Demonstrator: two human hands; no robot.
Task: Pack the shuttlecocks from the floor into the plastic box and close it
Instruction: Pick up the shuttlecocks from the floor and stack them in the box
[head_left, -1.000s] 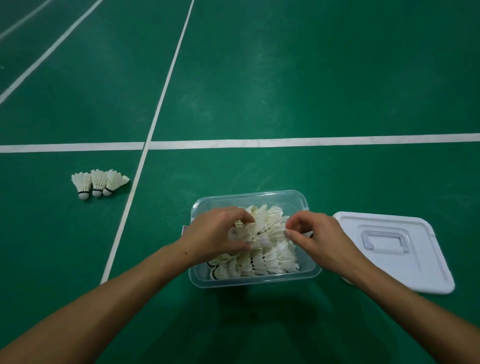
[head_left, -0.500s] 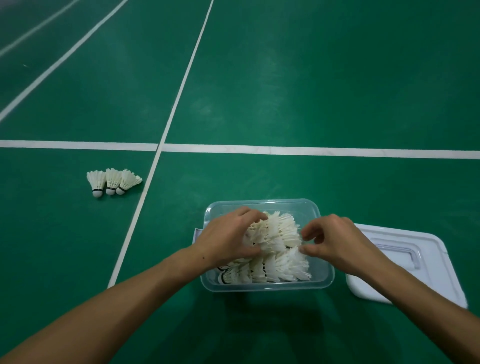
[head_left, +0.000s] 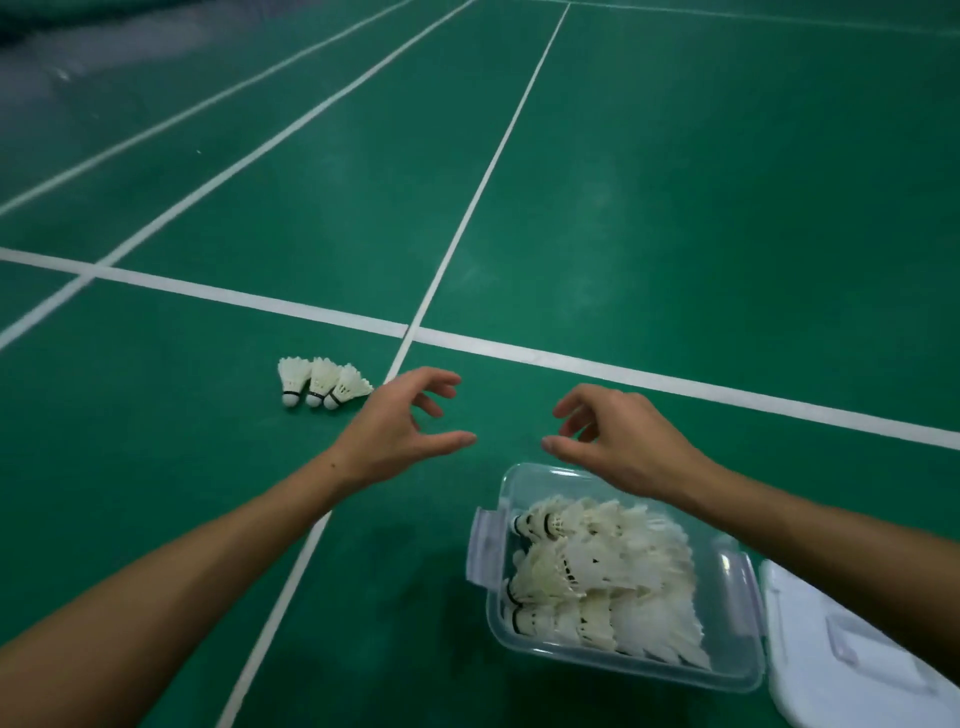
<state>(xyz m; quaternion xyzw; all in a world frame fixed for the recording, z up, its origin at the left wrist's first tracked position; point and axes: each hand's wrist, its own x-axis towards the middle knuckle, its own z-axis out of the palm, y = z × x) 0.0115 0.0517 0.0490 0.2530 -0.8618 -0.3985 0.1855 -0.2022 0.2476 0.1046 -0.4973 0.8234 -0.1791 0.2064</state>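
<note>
Shuttlecocks (head_left: 602, 577) fill the lidless plastic box (head_left: 618, 670); left hand (head_left: 395, 426) and right hand (head_left: 623, 441) hover, grip apart, empty

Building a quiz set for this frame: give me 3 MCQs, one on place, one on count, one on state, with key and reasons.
1. Where does the white lid lie?
A. on the box
B. on the floor right of the plastic box
C. in the left hand

2. How many loose shuttlecocks lie on the floor?
A. one
B. three
C. six

3. What do the left hand and right hand hold?
A. nothing
B. one shuttlecock each
C. the lid together

Key: 1 B, the lid rests flat beside the box's right side. 2 B, three lie side by side left of the white line. 3 A, both hands hover with fingers spread and empty.
</note>
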